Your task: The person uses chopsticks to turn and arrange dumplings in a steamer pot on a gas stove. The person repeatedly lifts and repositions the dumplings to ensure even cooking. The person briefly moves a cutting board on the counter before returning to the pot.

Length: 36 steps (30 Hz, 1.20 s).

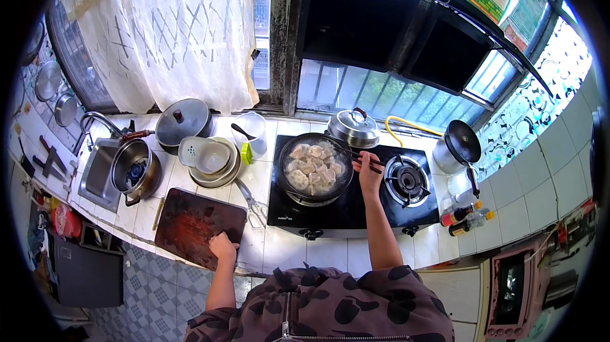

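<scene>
My right hand (369, 168) grips a pair of dark chopsticks (357, 155), their tips reaching over the right rim of a black frying pan (282, 175). Pale pieces of food (315, 166) and a lotus root slice (298, 179) lie in the pan, which sits on the left burner of a black gas stove (343, 216). My left hand (224, 246) rests with curled fingers on the lower right part of a dark, red-stained cutting board (190, 225). Whether it holds anything is hard to tell.
Kitchen scissors (255, 208) lie between board and stove. Stacked bowls (213, 158), a lidded wok (183, 123) and a steel pot (136, 170) stand behind the board, near the sink (97, 170). Right are a bare burner (407, 180), sauce bottles (460, 216) and a small pan (462, 141).
</scene>
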Each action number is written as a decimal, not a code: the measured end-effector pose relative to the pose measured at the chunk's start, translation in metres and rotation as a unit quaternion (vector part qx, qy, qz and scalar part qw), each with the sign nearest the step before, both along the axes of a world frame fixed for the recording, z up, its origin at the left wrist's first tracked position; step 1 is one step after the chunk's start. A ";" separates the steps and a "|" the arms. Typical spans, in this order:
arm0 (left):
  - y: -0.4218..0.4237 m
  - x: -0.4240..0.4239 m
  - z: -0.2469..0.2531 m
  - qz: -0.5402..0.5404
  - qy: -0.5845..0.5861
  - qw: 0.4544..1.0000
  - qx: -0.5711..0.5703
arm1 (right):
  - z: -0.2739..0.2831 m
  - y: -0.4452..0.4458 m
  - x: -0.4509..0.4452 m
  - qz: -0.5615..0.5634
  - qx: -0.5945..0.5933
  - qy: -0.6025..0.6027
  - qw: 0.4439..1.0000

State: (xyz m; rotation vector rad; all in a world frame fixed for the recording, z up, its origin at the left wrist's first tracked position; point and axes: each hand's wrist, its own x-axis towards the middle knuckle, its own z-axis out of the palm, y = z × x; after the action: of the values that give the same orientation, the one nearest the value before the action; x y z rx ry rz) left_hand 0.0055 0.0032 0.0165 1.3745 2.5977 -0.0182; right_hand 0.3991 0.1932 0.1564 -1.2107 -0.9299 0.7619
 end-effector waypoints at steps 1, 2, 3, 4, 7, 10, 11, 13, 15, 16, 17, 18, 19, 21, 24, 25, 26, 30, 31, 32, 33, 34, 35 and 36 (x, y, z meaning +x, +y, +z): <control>0.000 0.001 0.002 0.000 -0.002 1.000 -0.001 | -0.001 0.000 0.000 0.001 -0.002 -0.002 1.000; 0.001 0.000 0.001 -0.003 -0.002 1.000 -0.001 | -0.001 0.001 0.001 0.001 -0.004 -0.003 1.000; 0.000 -0.001 0.000 -0.005 -0.003 1.000 -0.001 | -0.002 0.001 0.001 0.003 -0.006 -0.005 1.000; 0.000 -0.001 -0.001 -0.007 -0.003 1.000 -0.001 | -0.003 0.001 0.001 0.004 -0.006 -0.006 1.000; 0.001 -0.001 -0.001 0.001 -0.006 1.000 -0.005 | -0.002 0.001 0.000 0.006 -0.007 -0.009 1.000; 0.001 -0.002 -0.005 0.001 -0.006 1.000 -0.004 | 0.003 -0.002 -0.005 0.007 -0.006 -0.004 1.000; 0.001 -0.002 -0.005 0.001 -0.008 1.000 -0.003 | 0.006 -0.004 -0.007 0.007 -0.004 0.003 1.000; 0.000 -0.003 -0.006 0.000 -0.012 1.000 -0.002 | 0.008 -0.007 -0.010 0.013 0.008 0.009 1.000; 0.001 -0.001 -0.003 0.004 -0.011 1.000 -0.003 | 0.007 -0.010 -0.014 0.027 0.027 0.009 0.999; 0.001 0.000 -0.002 0.006 -0.011 1.000 -0.003 | 0.008 -0.011 -0.016 0.034 0.026 0.015 0.999; 0.002 0.000 -0.002 0.005 -0.011 1.000 -0.001 | 0.009 -0.012 -0.018 0.040 0.026 0.021 0.999; 0.001 -0.001 -0.002 0.005 -0.011 1.000 0.001 | 0.012 -0.014 -0.023 0.049 0.025 0.027 0.998; 0.000 -0.001 -0.003 0.006 -0.011 1.000 0.003 | 0.015 -0.017 -0.027 0.056 0.027 0.026 0.998; 0.000 -0.001 -0.003 0.008 -0.013 1.000 0.002 | 0.025 -0.025 -0.034 0.071 0.032 0.022 0.997; 0.000 -0.001 -0.001 0.009 -0.017 1.000 0.003 | 0.032 -0.039 -0.044 0.093 0.023 0.008 0.995; 0.000 0.000 0.000 0.009 -0.019 1.000 0.003 | 0.033 -0.045 -0.047 0.099 0.026 -0.002 0.995; 0.001 0.000 0.000 0.008 -0.019 1.000 0.000 | 0.034 -0.051 -0.051 0.104 0.029 -0.011 0.994; 0.001 -0.002 -0.006 0.008 -0.008 1.000 -0.008 | 0.035 -0.078 -0.062 0.093 0.039 -0.010 0.995; 0.001 -0.002 -0.008 0.008 -0.002 1.000 -0.008 | 0.033 -0.085 -0.063 0.086 0.039 -0.005 0.996; 0.001 -0.001 -0.010 0.005 0.002 1.000 -0.007 | 0.034 -0.093 -0.061 0.072 0.029 0.009 0.997; 0.000 -0.001 -0.011 0.003 0.007 1.000 -0.004 | 0.036 -0.099 -0.059 0.053 0.030 0.015 0.998; 0.000 -0.001 -0.011 0.000 0.011 1.000 -0.002 | 0.040 -0.104 -0.054 0.033 0.031 0.020 0.999; -0.001 -0.003 -0.011 -0.001 0.010 1.000 -0.004 | 0.043 -0.108 -0.049 0.013 0.032 0.025 0.999; -0.001 -0.003 -0.011 -0.004 0.008 1.000 -0.006 | 0.047 -0.109 -0.043 -0.015 0.048 0.003 0.999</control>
State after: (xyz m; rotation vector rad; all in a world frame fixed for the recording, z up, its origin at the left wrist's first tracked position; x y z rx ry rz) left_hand 0.0028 0.0023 0.0056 1.3858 2.6006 -0.0447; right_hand 0.3566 0.0838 0.2035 -1.1357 -0.9319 0.6892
